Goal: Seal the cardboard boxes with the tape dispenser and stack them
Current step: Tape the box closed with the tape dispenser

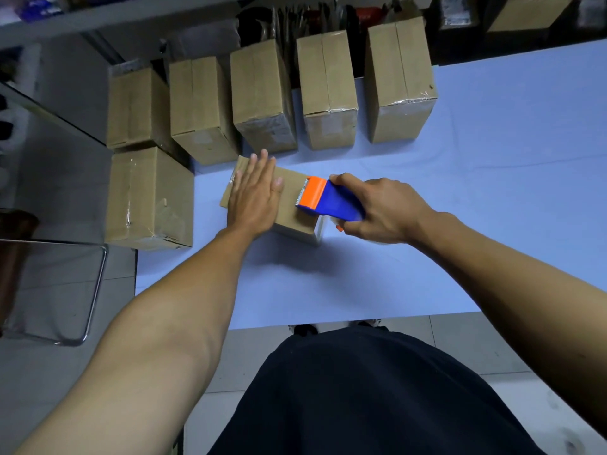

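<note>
The left hand (254,192) lies flat on top of the cardboard box (289,205), fingers straight and slightly spread, palm pressing down on the left part of the lid; the fingertips reach the box's far edge. The right hand (381,210) grips the tape dispenser (328,200), its fingers curled round the blue body and the forefinger laid along the top (the thumb is hidden beneath, so how it sits cannot be told). The dispenser's orange head with its toothed blade rests on the right end of the box top, just beside the left hand's thumb. A strip of clear tape shows down the box's near right corner.

The box stands near the middle of the pale blue table (492,192). Behind it, along the far edge, five closed boxes (328,90) stand in a row, well apart from the hands. Another box (149,198) sits at the table's left edge, in front of the row's leftmost one.
</note>
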`<control>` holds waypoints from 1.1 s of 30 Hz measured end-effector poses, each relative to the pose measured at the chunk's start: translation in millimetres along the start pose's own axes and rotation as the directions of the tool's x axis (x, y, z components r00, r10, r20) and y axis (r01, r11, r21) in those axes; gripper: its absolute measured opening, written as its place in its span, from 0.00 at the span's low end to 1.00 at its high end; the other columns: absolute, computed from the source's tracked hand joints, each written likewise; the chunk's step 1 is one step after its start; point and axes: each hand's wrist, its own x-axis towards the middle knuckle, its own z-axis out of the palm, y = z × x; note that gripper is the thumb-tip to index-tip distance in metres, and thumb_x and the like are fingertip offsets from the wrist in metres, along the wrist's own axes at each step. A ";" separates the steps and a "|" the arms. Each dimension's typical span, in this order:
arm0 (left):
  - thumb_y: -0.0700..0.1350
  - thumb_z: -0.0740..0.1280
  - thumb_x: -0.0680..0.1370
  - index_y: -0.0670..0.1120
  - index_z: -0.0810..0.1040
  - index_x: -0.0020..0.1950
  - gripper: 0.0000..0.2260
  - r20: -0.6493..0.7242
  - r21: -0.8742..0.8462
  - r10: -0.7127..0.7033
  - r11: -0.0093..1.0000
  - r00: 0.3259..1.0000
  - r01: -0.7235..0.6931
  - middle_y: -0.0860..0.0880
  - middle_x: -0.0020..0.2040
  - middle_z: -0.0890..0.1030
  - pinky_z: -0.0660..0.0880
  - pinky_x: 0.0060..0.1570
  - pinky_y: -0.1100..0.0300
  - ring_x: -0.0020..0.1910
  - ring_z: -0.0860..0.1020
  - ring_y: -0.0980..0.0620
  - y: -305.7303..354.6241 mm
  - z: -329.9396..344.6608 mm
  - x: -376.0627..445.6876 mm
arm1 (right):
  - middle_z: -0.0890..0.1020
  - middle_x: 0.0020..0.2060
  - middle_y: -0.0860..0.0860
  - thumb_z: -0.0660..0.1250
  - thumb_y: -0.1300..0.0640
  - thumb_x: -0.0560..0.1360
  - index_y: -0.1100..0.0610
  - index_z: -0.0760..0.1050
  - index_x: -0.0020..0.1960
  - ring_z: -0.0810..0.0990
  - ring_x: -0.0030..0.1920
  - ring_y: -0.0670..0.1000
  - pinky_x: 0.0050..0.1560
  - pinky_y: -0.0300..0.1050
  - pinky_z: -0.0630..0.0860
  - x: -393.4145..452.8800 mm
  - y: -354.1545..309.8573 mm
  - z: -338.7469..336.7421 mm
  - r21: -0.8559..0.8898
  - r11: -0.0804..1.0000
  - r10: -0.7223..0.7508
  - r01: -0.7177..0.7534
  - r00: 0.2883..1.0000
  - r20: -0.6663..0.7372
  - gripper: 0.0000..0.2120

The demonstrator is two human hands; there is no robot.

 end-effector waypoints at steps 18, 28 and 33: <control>0.55 0.49 0.86 0.53 0.69 0.75 0.20 0.126 0.160 -0.005 0.987 0.992 -0.015 0.52 0.80 0.60 0.37 0.75 0.37 0.81 0.47 0.50 75.3 19.8 8.5 | 0.79 0.52 0.53 0.68 0.41 0.73 0.49 0.64 0.69 0.79 0.46 0.61 0.41 0.49 0.74 -23.7 27.8 17.0 0.005 0.999 0.044 -0.045 0.999 0.027 0.29; 0.52 0.50 0.86 0.51 0.75 0.64 0.16 0.103 0.121 0.013 0.992 0.995 -0.025 0.51 0.74 0.68 0.39 0.75 0.39 0.80 0.53 0.49 69.0 18.4 11.5 | 0.79 0.55 0.52 0.67 0.38 0.76 0.48 0.60 0.71 0.79 0.47 0.58 0.43 0.50 0.75 -37.0 40.9 30.5 0.203 0.978 0.049 -0.053 0.998 0.026 0.30; 0.52 0.50 0.86 0.50 0.75 0.62 0.16 0.093 0.109 0.010 0.994 0.996 -0.021 0.52 0.71 0.70 0.40 0.75 0.39 0.79 0.54 0.49 68.1 20.7 10.8 | 0.78 0.57 0.51 0.68 0.40 0.75 0.46 0.58 0.73 0.78 0.48 0.57 0.47 0.52 0.77 -44.0 42.2 34.2 0.262 0.963 0.063 -0.069 0.998 0.029 0.31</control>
